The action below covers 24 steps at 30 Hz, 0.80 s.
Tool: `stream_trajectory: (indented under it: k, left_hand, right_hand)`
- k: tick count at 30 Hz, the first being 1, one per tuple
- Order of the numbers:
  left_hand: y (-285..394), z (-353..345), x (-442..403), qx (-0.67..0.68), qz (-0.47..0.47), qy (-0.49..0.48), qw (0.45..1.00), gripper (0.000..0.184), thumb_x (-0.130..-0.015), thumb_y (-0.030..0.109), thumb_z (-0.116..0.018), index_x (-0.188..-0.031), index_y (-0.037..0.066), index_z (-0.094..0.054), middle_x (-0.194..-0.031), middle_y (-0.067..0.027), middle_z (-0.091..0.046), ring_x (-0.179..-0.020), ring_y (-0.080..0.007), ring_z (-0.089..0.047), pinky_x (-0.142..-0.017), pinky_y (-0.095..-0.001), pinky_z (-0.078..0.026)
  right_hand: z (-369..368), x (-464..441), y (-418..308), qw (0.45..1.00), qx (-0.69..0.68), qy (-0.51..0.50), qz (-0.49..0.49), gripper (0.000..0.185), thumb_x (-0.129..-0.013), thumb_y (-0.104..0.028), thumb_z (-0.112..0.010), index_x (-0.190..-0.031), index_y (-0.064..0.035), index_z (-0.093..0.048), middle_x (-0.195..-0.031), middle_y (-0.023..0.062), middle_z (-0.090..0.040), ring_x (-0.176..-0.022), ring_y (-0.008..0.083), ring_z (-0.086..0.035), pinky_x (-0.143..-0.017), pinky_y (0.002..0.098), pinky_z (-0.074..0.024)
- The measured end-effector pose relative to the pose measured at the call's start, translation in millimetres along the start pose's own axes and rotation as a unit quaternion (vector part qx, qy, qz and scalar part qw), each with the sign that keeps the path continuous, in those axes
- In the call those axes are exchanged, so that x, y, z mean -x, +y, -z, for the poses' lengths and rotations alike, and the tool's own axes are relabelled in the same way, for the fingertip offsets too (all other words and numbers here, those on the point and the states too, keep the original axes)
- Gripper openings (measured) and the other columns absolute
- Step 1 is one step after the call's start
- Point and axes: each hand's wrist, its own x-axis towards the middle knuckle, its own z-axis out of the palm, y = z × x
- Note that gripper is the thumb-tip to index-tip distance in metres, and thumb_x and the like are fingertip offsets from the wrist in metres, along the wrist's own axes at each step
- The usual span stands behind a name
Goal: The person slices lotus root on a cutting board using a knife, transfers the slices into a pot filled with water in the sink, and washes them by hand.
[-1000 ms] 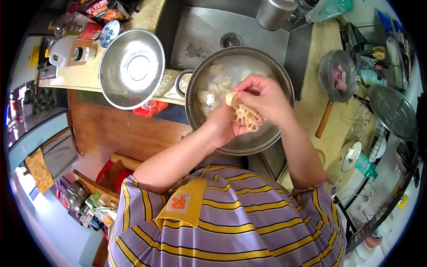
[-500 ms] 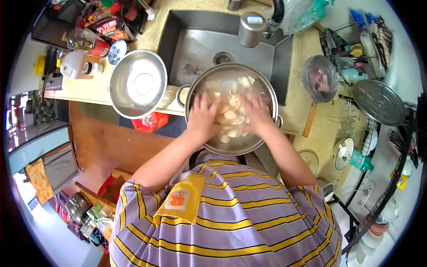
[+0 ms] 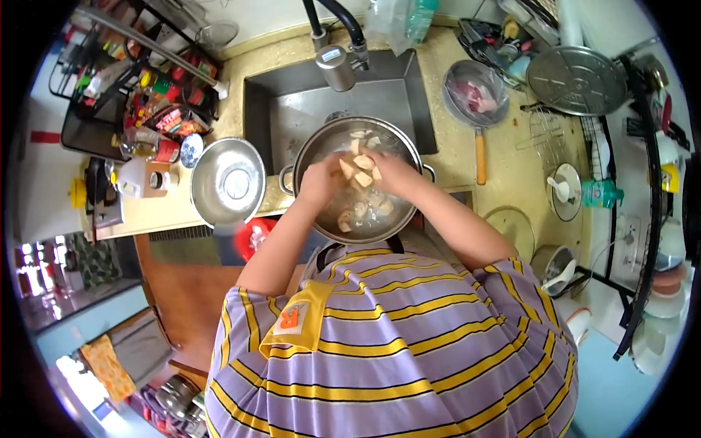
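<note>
A large two-handled steel pot (image 3: 321, 220) stands at the front edge of the sink, with water and pale chunks of lotus root in it. My left hand (image 3: 323, 179) and my right hand (image 3: 393, 175) are inside the pot, cupped toward each other. Between them they hold a heap of lotus root pieces (image 3: 363, 169) above the water. Other lotus root chunks (image 3: 360, 210) lie in the water on the near side, and a few smaller bits rest at the far side. My fingertips are partly hidden by the pieces.
The steel sink (image 3: 292, 109) lies behind the pot under a black faucet (image 3: 349, 29). A metal basin (image 3: 228, 182) stands to the left. On the right are a wooden-handled strainer (image 3: 480, 157) with bagged meat, a round metal lid (image 3: 577, 82) and a small white bowl (image 3: 565, 206).
My hands have gone from spread over the lotus root to cupped together around a lifted heap of it. The camera view has shifted, showing more of the counter's back.
</note>
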Motion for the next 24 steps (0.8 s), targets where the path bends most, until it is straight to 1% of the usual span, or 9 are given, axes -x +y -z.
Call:
stream_trajectory:
  k: [3, 7, 9, 13, 17, 20, 22, 23, 24]
  left_hand:
    - [-29, -26, 20, -0.075, -0.075, 0.113, 0.988, 0.076, -0.077, 0.032, -0.081, -0.146, 0.024, -0.050, -0.156, -0.0248, -0.036, -0.129, -0.0502, -0.050, -0.101, -0.0508, -0.050]
    - [45, -20, 59, -0.338, 0.080, -0.168, 0.923, 0.116, -0.072, 0.049, -0.084, -0.160, 0.018, -0.014, -0.159, -0.0372, -0.008, -0.141, -0.0516, -0.035, -0.111, -0.0480, -0.043]
    - [17, -56, 46, -0.366, 0.080, -0.130, 0.918, 0.123, -0.067, 0.055, -0.086, -0.160, 0.014, -0.015, -0.159, -0.0347, -0.012, -0.140, -0.0516, -0.036, -0.111, -0.0470, -0.043]
    - [-4, -75, 20, -0.415, -0.046, -0.023, 0.908, 0.075, -0.083, 0.032, -0.077, -0.147, 0.018, -0.041, -0.161, -0.0216, -0.021, -0.123, -0.0502, -0.053, -0.094, -0.0466, -0.054]
    - [-29, -48, 14, -0.143, -0.059, 0.041, 0.987, 0.051, -0.087, 0.020, -0.071, -0.135, 0.017, -0.054, -0.155, -0.0169, -0.038, -0.100, -0.0498, -0.065, -0.083, -0.0467, -0.057]
    - [-34, -26, 19, -0.018, -0.075, 0.091, 0.993, 0.049, -0.085, 0.014, -0.067, -0.133, 0.012, -0.055, -0.146, -0.0216, -0.049, -0.133, -0.0462, -0.044, -0.093, -0.0553, -0.049]
    - [-46, -26, 17, -0.085, -0.166, 0.200, 0.962, 0.060, -0.086, 0.013, -0.067, -0.143, 0.015, -0.048, -0.148, -0.0279, -0.044, -0.132, -0.0501, -0.042, -0.103, -0.0554, -0.043]
    - [-59, -34, 7, -0.085, -0.111, 0.198, 0.970, 0.097, -0.078, 0.022, -0.079, -0.158, 0.019, -0.025, -0.151, -0.0340, -0.032, -0.135, -0.0522, -0.038, -0.114, -0.0534, -0.033]
    - [-57, -35, 4, -0.057, -0.075, 0.176, 0.980, 0.108, -0.072, 0.024, -0.083, -0.159, 0.020, -0.020, -0.152, -0.0337, -0.029, -0.136, -0.0519, -0.036, -0.115, -0.0528, -0.033]
  right_hand:
    - [14, 31, -16, 0.993, 0.098, -0.026, -0.056, 0.097, -0.076, -0.003, -0.080, -0.157, -0.0191, -0.030, -0.160, 0.0273, -0.023, -0.140, 0.0454, -0.040, -0.113, 0.0452, -0.0421]
    - [-12, 46, -27, 0.979, 0.168, -0.074, -0.089, 0.079, -0.080, 0.001, -0.072, -0.150, -0.0210, -0.043, -0.164, 0.0247, -0.016, -0.148, 0.0471, -0.024, -0.119, 0.0491, -0.0336]
    - [-42, 46, -27, 0.985, 0.165, -0.019, -0.051, 0.059, -0.083, -0.002, -0.068, -0.139, -0.0183, -0.056, -0.159, 0.0239, -0.026, -0.146, 0.0461, -0.027, -0.117, 0.0510, -0.0359]
    - [-58, 30, -35, 0.994, 0.104, 0.007, -0.039, 0.046, -0.081, -0.001, -0.068, -0.126, -0.0132, -0.064, -0.138, 0.0234, -0.048, -0.124, 0.0424, -0.052, -0.101, 0.0461, -0.0489]
    - [-44, 9, 0, 0.999, -0.042, -0.022, 0.012, 0.055, -0.083, 0.007, -0.061, -0.132, -0.0166, -0.064, -0.134, 0.0222, -0.055, -0.112, 0.0378, -0.062, -0.100, 0.0432, -0.0494]
    - [-19, 11, 5, 0.998, -0.022, -0.006, 0.058, 0.071, -0.085, 0.012, -0.058, -0.146, -0.0241, -0.055, -0.153, 0.0174, -0.043, -0.137, 0.0356, -0.048, -0.113, 0.0412, -0.0403]
    - [7, 19, -12, 0.997, 0.064, 0.045, -0.014, 0.082, -0.081, 0.000, -0.071, -0.154, -0.0256, -0.042, -0.160, 0.0152, -0.034, -0.144, 0.0383, -0.036, -0.120, 0.0462, -0.0318]
    - [13, 14, -14, 0.998, 0.048, 0.038, -0.020, 0.091, -0.075, -0.006, -0.077, -0.155, -0.0244, -0.038, -0.161, 0.0162, -0.030, -0.145, 0.0393, -0.034, -0.120, 0.0468, -0.0312]
    - [19, 7, -16, 0.999, 0.033, 0.031, -0.026, 0.101, -0.070, -0.012, -0.083, -0.157, -0.0232, -0.034, -0.162, 0.0172, -0.026, -0.146, 0.0402, -0.032, -0.120, 0.0474, -0.0306]
